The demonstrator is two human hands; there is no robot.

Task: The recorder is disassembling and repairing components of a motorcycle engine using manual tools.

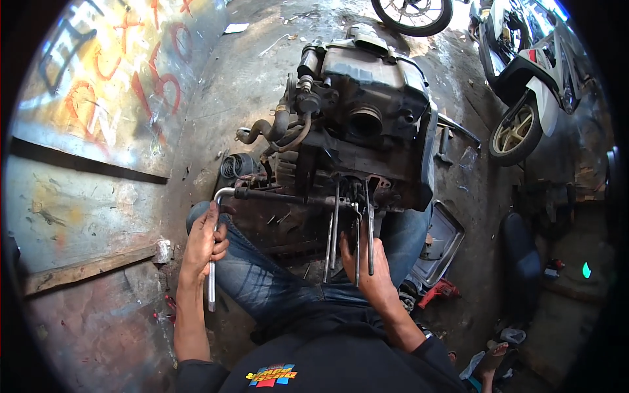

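My left hand [204,243] is closed around the shaft of a bent metal L-shaped wrench [211,288]. From its bend, a dark bar [278,196] runs right to the underside of a greasy engine block [370,75]. Several long metal rods [371,242] stick out from the engine toward me. Close behind them is my right hand [375,275]; one digit points up between the rods. Its other fingers are partly hidden, so I cannot tell whether it grips a rod. The engine stands on the floor between my jeans-clad legs.
A grey metal tray [447,252] and a red tool [438,293] lie right of my leg. Beyond are a hammer [444,147], a loose wheel [416,16] and a parked scooter [531,78]. A painted metal wall [98,85] borders the left. Someone's foot [493,357] shows at lower right.
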